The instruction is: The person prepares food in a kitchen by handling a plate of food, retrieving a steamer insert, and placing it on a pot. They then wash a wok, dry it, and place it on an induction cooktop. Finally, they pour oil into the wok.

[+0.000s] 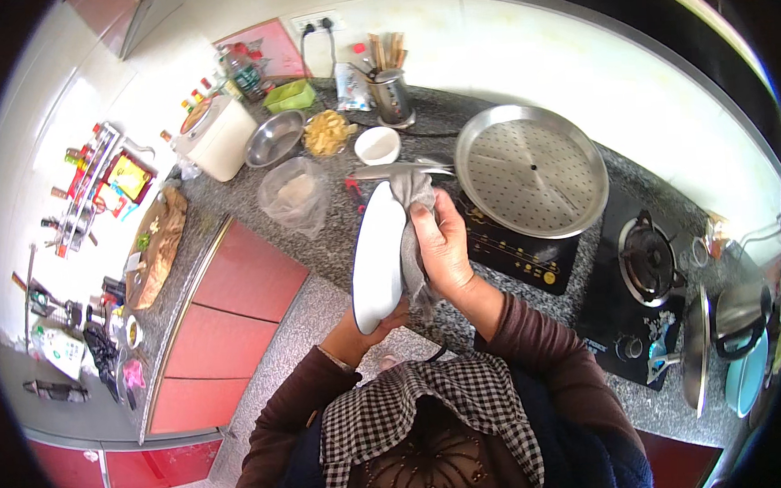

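Note:
A white oval plate with a dark rim [379, 261] is tilted on edge above the front of the granite counter. My left hand [372, 328] grips its lower end, with most of the fingers hidden behind it. In my right hand [442, 241] is a grey cloth [411, 193], bunched against the plate's right side. Just beyond the plate, a metal utensil or blade [400, 170] lies on the counter near a white bowl [377, 146]. Left of the plate sits a clear plastic bag [294, 193] with something pale inside.
A perforated steel steamer tray [532, 170] sits on an induction cooker [521, 263]. Right of it are a gas hob [633, 317] and a pan lid [696, 354]. Farther back stand a steel bowl [276, 138], yellow sliced food [327, 132] and a utensil holder [393, 98].

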{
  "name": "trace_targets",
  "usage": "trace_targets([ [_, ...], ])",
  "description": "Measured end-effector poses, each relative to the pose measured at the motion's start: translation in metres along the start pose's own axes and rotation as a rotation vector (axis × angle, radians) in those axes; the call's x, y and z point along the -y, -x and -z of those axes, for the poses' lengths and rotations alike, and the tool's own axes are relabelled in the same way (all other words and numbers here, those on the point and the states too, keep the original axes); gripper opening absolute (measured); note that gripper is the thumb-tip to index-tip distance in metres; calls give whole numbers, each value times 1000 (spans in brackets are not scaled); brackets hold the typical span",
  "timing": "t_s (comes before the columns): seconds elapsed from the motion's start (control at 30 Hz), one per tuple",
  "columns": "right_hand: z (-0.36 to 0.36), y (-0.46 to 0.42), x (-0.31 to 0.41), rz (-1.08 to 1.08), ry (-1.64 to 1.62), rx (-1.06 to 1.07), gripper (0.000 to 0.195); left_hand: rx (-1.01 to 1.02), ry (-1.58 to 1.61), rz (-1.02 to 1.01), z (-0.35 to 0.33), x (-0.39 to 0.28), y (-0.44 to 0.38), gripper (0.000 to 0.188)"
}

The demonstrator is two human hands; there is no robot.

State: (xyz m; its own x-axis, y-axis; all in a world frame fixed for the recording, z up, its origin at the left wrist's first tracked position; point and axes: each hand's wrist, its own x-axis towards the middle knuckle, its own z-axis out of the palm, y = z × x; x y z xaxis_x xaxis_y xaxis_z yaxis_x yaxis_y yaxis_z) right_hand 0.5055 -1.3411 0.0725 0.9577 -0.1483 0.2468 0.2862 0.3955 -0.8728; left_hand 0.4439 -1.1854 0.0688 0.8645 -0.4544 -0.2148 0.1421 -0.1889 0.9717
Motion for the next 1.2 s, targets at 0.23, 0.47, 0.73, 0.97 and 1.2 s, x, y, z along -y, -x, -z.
trace_targets([
  [0.23, -88, 64, -63, 20, 72, 317, 29, -652, 507, -184, 87, 27, 6, 24],
  [0.47, -235, 64, -60, -320, -293, 317, 21, -787, 320, -221, 226, 85, 101, 36],
  [0.73, -338, 86, -212, -848, -774, 788, 23, -901, 238, -211, 309, 81, 181, 33],
  [0.97, -393, 104, -244, -1278, -797, 797, 28, -1193, 86, -139, 411, 147, 191, 29],
  [1.2, -435, 8, -300, -678, -183, 667, 33, -1196, -22, 7, 477, 156, 184, 29],
])
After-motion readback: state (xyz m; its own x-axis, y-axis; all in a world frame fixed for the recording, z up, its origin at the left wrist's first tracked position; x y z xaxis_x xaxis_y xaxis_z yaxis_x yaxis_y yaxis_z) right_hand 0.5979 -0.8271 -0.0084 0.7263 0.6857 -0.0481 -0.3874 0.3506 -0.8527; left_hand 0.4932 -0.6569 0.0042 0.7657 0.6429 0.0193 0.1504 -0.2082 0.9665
